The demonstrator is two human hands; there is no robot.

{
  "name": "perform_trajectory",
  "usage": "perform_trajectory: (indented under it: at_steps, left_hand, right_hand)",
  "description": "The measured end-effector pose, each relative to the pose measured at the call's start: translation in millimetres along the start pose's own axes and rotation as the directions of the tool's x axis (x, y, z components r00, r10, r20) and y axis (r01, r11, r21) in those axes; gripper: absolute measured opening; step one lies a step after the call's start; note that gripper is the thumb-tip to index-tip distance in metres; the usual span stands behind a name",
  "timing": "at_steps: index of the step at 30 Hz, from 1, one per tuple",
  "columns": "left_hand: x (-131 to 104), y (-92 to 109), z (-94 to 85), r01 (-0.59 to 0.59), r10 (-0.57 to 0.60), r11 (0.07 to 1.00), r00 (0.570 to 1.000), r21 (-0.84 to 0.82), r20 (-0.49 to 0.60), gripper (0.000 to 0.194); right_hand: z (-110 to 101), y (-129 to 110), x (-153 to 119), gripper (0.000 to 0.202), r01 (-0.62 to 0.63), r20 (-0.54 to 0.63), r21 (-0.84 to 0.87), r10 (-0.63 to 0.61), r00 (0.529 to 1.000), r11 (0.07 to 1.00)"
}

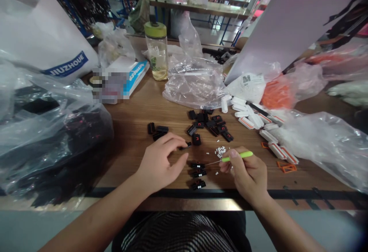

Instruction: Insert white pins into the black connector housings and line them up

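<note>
My right hand (248, 171) grips a green-handled pick (237, 157). The pick's thin metal shaft points left, its tip close to the top one of three small black pieces (198, 165) lined up near the table edge. White dots show on each of them. To their left my left hand (162, 162) is open, thumb and fingers apart. Its fingertips are beside another small black piece (186, 145); whether they touch it I cannot tell. Tiny white bits (220, 151) lie in a loose heap by my right fingers, with a few scattered around.
Black plastic blocks (196, 139) lie beyond my hands, some with orange marks. White blocks (248, 116) and orange frames (287, 167) are at the right. Clear bags (195, 83), a green-lidded bottle (156, 51) and a large bag of black material (51, 141) stand around the wooden table (129, 110).
</note>
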State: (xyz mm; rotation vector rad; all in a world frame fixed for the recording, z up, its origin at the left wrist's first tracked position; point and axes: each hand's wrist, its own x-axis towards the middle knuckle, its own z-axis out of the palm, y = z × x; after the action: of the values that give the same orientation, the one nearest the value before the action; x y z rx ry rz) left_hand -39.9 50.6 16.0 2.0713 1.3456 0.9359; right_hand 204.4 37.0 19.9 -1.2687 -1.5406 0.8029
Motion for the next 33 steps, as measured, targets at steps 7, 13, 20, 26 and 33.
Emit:
perform_trajectory:
  at_steps: [7, 13, 20, 26, 33]
  left_hand:
    - [-5, 4, 21.2, -0.131, 0.135, 0.991, 0.944, -0.032, 0.302, 0.022]
    - [-3, -2, 27.9, -0.118, 0.115, 0.993, 0.959, -0.004, 0.260, 0.018]
    - [-5, 3, 29.1, -0.085, 0.085, 0.996, 0.974, -0.008, 0.212, 0.015]
    - [-4, 5, 28.4, -0.046, 0.045, 0.999, 0.976, 0.001, 0.213, 0.016]
    - [-4, 5, 28.6, -0.043, 0.044, 0.999, 0.979, -0.012, 0.201, 0.015]
  right_hand:
    - [10, 6, -6, 0.027, -0.067, 0.030, 0.070, 0.065, 0.997, 0.995]
    - [13, 7, -6, 0.025, -0.031, -0.005, 0.046, 0.031, 0.999, 0.998]
    - [14, 3, -5, 0.024, 0.034, -0.011, -0.015, -0.035, 0.999, 0.999]
    - [13, 1, -3, 0.024, 0.042, 0.013, -0.089, -0.041, 0.999, 0.995]
    - [12, 9, -7, 0.025, -0.017, -0.003, 0.008, 0.017, 1.000, 1.000]
